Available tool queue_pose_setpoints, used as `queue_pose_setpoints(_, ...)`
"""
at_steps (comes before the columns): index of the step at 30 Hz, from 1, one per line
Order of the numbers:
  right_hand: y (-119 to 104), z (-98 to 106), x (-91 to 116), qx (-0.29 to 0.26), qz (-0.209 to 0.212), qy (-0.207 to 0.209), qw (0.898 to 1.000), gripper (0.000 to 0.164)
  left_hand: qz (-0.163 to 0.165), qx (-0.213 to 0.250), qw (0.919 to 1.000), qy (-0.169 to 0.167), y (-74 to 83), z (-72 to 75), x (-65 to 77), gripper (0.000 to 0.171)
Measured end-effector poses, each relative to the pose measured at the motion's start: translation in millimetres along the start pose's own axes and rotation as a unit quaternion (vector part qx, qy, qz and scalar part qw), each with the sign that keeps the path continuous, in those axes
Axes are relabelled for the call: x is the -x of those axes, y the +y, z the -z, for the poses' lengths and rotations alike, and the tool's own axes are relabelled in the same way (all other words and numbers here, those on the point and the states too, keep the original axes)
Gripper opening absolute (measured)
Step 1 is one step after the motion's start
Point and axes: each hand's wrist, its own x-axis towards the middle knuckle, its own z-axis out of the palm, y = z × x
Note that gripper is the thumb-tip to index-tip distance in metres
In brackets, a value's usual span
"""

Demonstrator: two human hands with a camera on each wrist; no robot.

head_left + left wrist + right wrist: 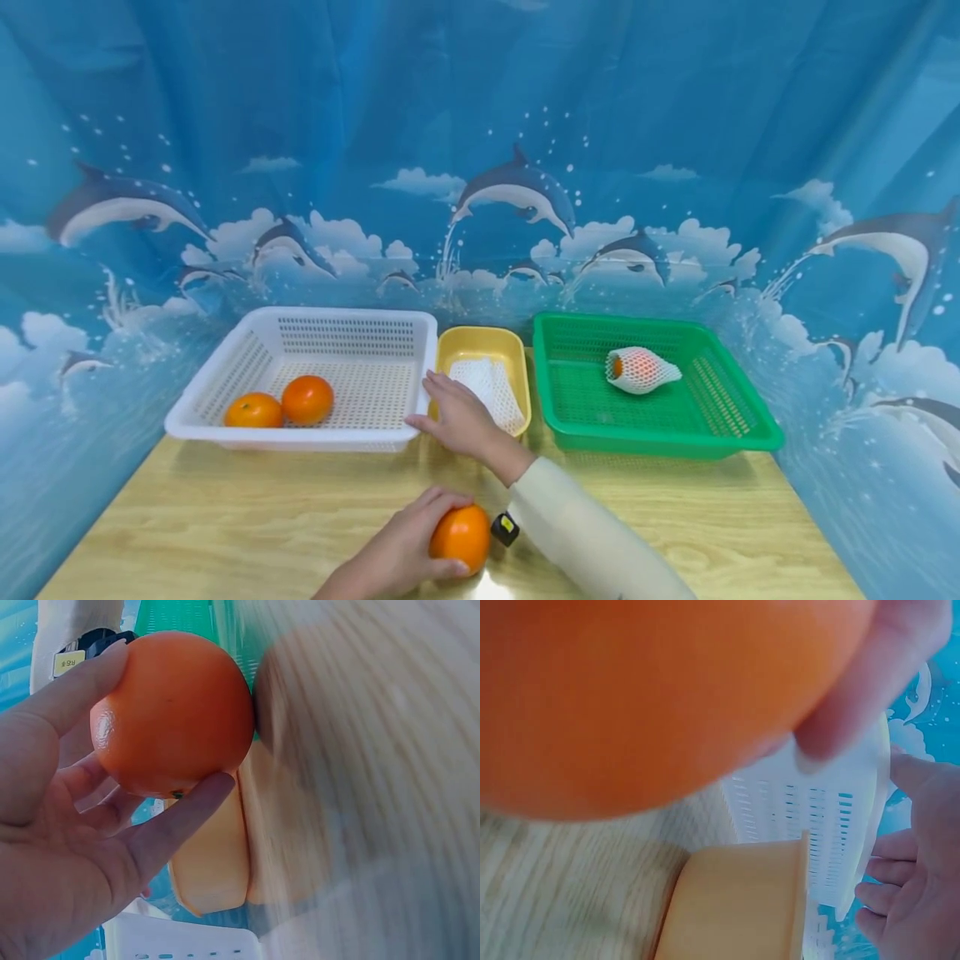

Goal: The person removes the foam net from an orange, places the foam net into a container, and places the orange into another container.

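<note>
At the front of the table my left hand (412, 542) grips an orange (462, 537) between thumb and fingers. The left wrist view shows the orange (176, 716) low over the wood, its small green stem end by a fingertip. My right hand (467, 421) reaches over the near left part of a yellow tray (522, 375), fingers extended toward the white basket. In the right wrist view this hand (922, 855) is relaxed and holds nothing. White foam net sleeves (491, 392) lie in the tray, partly hidden by the hand.
At left, a white basket (300, 435) holds two oranges (307, 399). The green basket (637, 442) at right contains one fruit in a white foam net (642, 371). A black wrist camera (506, 528) sits on the right sleeve, beside the held orange. A dolphin-print curtain (480, 125) hangs behind.
</note>
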Motion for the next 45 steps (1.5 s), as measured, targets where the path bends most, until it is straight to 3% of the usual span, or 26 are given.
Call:
queue_pose_setpoints(9, -1, 1, -1, 0.017, 0.001, -0.005, 1.000, 0.072, -0.032, -0.016, 0.9993, 0.005, 0.5, 5.5, 1.2, 0.059)
queue_pose_setpoints(17, -1, 3, -2, 0.024, 0.009, -0.013, 1.000, 0.071, -0.069, -0.024, 0.9962, -0.049, 5.6, 28.1, 4.1, 0.057)
queue_pose_setpoints(21, -2, 5, -2, 0.022, 0.013, -0.013, 1.000, 0.071, -0.069, 0.047, 0.9933, -0.080, 6.2, 52.5, 6.5, 0.057)
queue_pose_setpoints(25, -2, 5, -2, 0.021, 0.011, -0.013, 1.000, 0.071, -0.071, 0.125, 0.9861, -0.083, 2.8, 80.2, 7.7, 0.059)
queue_pose_setpoints(29, -1, 3, -2, 0.023, 0.008, -0.013, 1.000, 0.069, -0.066, 0.160, 0.9844, -0.033, -4.6, 104.7, 6.7, 0.060)
queue_pose_setpoints(33, -1, 4, -2, 0.033, 0.002, -0.017, 0.999, 0.065, 0.003, 0.177, 0.9823, 0.063, -13.4, 124.1, 2.1, 0.062)
queue_pose_setpoints(36, -2, 5, -1, 0.031, -0.005, -0.023, 0.999, 0.068, 0.058, 0.130, 0.9807, 0.134, -22.5, 135.5, -3.0, 0.066)
queue_pose_setpoints(39, -4, 6, -1, 0.018, -0.005, -0.026, 0.999, 0.073, 0.094, 0.048, 0.9789, 0.175, -35.0, 145.6, -9.1, 0.069)
queue_pose_setpoints(42, -5, 5, -1, 0.016, -0.005, -0.027, 0.999, 0.073, 0.117, -0.034, 0.9742, 0.190, -48.8, 153.2, -16.1, 0.069)
queue_pose_setpoints(45, -5, 4, -1, 0.014, -0.010, -0.029, 0.999, 0.072, 0.140, -0.075, 0.9695, 0.186, -60.6, 157.3, -23.1, 0.069)
